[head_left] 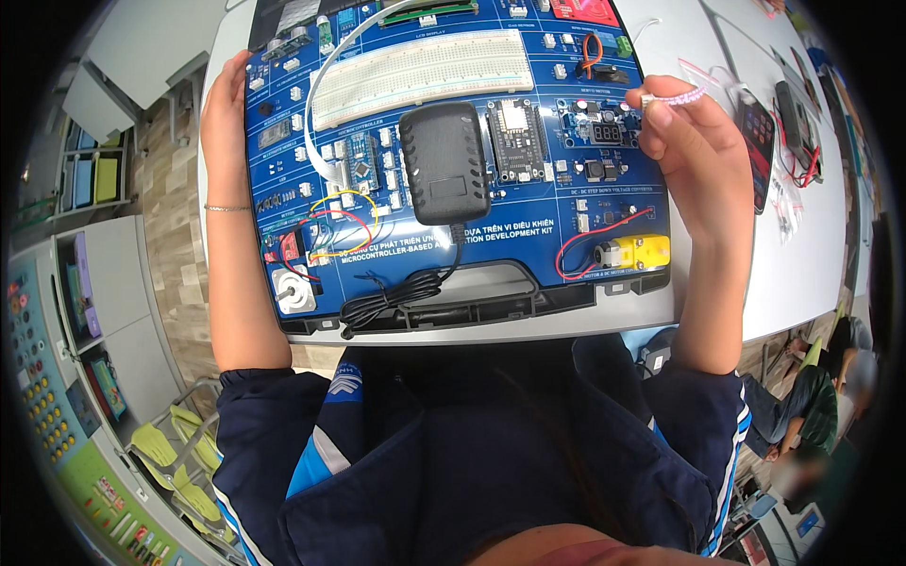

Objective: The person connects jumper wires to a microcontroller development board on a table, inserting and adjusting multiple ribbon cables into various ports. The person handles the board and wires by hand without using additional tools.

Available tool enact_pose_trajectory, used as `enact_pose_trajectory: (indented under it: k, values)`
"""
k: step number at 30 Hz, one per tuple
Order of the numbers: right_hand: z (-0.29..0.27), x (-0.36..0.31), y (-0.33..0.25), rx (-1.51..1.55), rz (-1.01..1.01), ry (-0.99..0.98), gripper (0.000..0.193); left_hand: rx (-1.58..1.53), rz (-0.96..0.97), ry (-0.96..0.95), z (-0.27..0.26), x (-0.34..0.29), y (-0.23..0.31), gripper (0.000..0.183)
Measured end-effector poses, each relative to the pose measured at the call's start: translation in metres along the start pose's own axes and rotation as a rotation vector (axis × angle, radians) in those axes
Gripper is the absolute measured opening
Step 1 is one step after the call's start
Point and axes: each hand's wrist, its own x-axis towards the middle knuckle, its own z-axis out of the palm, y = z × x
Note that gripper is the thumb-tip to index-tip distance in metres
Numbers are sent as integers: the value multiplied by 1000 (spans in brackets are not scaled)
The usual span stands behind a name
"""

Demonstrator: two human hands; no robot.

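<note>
A blue electronics development kit board point(528, 241) in an open case lies before me. My left hand point(225, 118) grips its left edge, fingers along the rim and partly hidden. Above its right side, my right hand point(694, 132) pinches a short pale pink-and-white cable point(681, 97) with a small white connector at its end. Just left of those fingers is a voltage converter module point(604, 132) with a small display. A black power adapter point(444, 160) rests across the board's middle, its coiled cord point(392, 300) near the front edge.
A white breadboard point(425, 77), yellow motor point(634, 253) and white stepper-like motor point(293, 291) sit on the kit. On the white table point(788, 255), right, lie a phone point(755, 141), a multimeter point(798, 123) and bagged wires point(785, 193). People sit at lower right.
</note>
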Motion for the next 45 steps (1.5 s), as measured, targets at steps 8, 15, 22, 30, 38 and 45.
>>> enact_pose_trajectory:
  k: [8,15,22,30,38,45]
  values:
    - [18,-12,-2,-354,-58,123,27,111,18,21,4,-6,9,48]
    - [21,-9,2,-238,-90,33,18,137,3,15,6,-7,9,51]
    - [23,-12,3,-236,-161,-50,20,160,-16,38,4,-10,10,50]
    - [24,-17,-4,-82,23,47,20,157,-78,93,11,-16,15,49]
    - [17,-15,0,-90,76,42,23,193,-86,136,15,-21,19,48]
    - [9,-13,5,15,59,-18,26,164,-112,105,11,-19,18,48]
